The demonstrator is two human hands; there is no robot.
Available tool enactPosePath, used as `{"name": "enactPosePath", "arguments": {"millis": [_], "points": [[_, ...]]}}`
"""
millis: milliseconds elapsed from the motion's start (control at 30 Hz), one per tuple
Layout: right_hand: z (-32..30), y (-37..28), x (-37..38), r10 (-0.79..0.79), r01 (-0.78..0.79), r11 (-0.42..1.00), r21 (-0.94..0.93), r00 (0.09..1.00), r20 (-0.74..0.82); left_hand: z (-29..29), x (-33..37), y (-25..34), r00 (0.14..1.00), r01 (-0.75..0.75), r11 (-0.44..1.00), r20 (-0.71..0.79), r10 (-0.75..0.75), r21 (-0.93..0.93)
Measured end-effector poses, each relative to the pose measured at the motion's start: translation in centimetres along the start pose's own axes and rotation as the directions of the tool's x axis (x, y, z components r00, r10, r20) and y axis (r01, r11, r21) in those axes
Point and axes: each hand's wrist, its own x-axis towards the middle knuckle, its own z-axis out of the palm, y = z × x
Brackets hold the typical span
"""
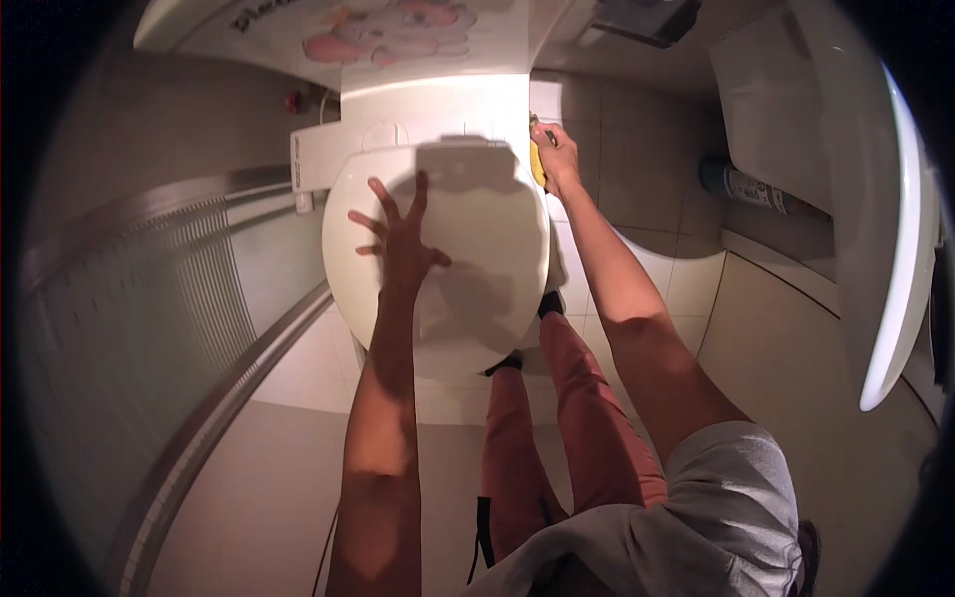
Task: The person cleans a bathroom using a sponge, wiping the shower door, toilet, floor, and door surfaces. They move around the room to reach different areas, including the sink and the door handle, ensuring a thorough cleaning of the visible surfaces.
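Below me is a toilet with its pale lid down. Over the lid's left half, my left hand is open with its fingers spread wide; whether it touches the lid I cannot tell. My right hand reaches past the lid's far right edge and is closed on a yellow sponge. Dark edges show around the sponge, and my fingers hide part of it. It sits against or very near the side of the toilet. Shadows of my head and arms fall across the lid.
A white cistern with a cartoon picture stands behind the lid. A white control panel juts out at its left. Ribbed glass shower panels line the left side. At right are a white basin and a bottle below it.
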Motion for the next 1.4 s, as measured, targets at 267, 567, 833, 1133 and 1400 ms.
{"name": "enactPosePath", "arguments": {"millis": [267,567,833,1133,1400], "points": [[-5.9,10.9,-10.6,0.264,-0.26,0.964,0.063,0.961,-0.077,1.1,0.0,-1.6,0.987,-0.069,0.997,-0.146,0.064,-0.028],[-0.7,19.3,-32.3,0.678,-0.759,0.595,0.264,0.65,0.343,9.1,-9.6,-8.3,0.897,-0.024,0.973,-0.434,-0.079,-0.228],[8.3,13.6,-38.0,0.673,-0.651,0.63,-0.424,0.186,0.716,11.9,-19.0,-19.1,0.682,0.347,0.76,-0.409,-0.607,-0.55],[29.6,-5.2,-17.3,-0.576,0.886,0.459,0.066,0.24,0.782,12.6,-23.4,-21.0,0.406,0.178,0.494,-0.394,-0.825,-0.851],[37.8,-2.4,-8.5,-0.024,0.941,-0.296,0.162,-0.176,0.984,22.5,-24.6,-17.6,0.475,0.181,0.363,-0.243,-0.846,-0.914]]}}
